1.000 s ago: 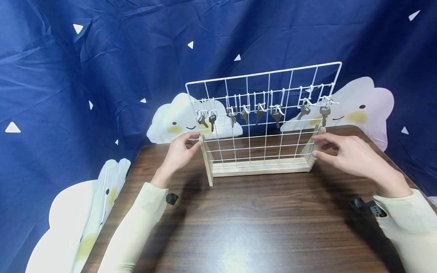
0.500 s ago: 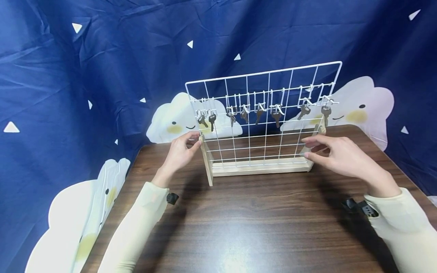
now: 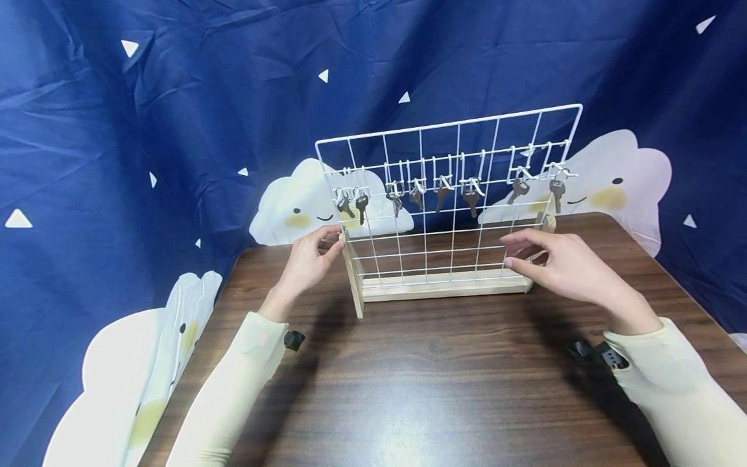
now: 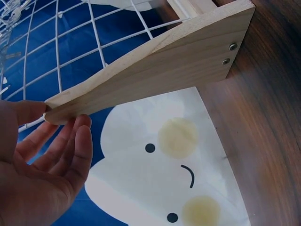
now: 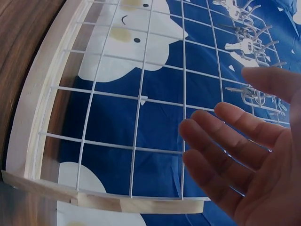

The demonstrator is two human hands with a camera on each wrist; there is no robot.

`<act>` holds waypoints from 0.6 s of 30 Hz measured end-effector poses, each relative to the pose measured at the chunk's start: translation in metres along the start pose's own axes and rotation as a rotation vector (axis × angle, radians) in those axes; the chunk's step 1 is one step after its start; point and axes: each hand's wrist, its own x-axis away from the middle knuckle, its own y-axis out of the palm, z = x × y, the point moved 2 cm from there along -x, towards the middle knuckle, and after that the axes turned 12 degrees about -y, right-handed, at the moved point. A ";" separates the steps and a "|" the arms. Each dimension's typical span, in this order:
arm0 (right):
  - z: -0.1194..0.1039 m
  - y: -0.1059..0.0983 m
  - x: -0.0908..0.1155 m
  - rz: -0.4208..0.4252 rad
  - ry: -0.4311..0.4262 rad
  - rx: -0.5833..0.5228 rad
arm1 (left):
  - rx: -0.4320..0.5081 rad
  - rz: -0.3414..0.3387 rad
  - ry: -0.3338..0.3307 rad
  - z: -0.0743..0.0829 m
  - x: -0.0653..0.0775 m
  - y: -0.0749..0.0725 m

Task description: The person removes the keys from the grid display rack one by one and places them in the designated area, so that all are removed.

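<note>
A white wire grid rack [image 3: 424,227] stands upright on a pale wooden base bar [image 3: 443,290] with wooden side panels. Several metal keys hang from white hooks across it, among them a dark-headed key [image 3: 362,209] at left and a key [image 3: 557,194] at far right. My left hand [image 3: 309,258] pinches the top end of the left side panel [image 4: 155,66] between thumb and fingers. With fingers loosely bent and holding nothing, my right hand [image 3: 563,264] hovers before the lower right of the grid, below the hanging keys. It partly hides the right side panel [image 3: 548,223].
The rack stands on a dark wood-grain table [image 3: 432,376], towards its far edge. Behind and to the left hangs a blue cloth [image 3: 233,84] printed with white clouds and triangles. Each wrist wears a strap with a black device.
My right hand has moved left from the right side panel to in front of the grid, fingers parted. My left hand stays on the left panel; the rack looks still.
</note>
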 end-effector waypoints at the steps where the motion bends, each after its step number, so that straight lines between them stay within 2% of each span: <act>1: -0.001 0.001 -0.001 0.003 0.007 -0.007 | -0.001 0.001 0.002 0.000 0.000 0.000; 18: -0.011 0.008 -0.010 -0.024 0.000 -0.061 | -0.011 0.019 0.031 -0.002 0.001 0.001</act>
